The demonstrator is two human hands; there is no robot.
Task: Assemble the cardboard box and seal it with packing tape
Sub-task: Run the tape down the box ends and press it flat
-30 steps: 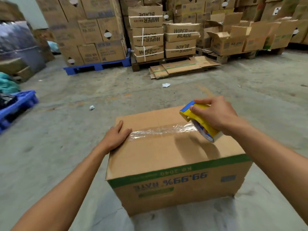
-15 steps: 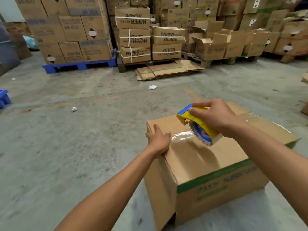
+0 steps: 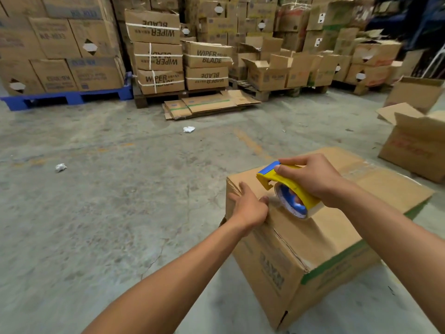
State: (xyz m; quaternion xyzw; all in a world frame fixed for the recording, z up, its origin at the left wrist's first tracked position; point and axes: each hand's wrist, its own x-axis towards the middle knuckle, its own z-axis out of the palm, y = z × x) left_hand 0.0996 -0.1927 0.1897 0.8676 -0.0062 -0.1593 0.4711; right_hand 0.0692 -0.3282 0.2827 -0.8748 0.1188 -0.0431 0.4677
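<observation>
One box (image 3: 320, 239), one tape dispenser (image 3: 286, 189) — two hands on them.

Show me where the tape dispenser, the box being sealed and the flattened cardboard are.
tape dispenser (image 3: 289, 183), head view, on its yellow frame.
cardboard box (image 3: 320, 239), head view, on its bare top panel.
flattened cardboard (image 3: 209, 104), head view, on the top sheet of the pile on the floor.
</observation>
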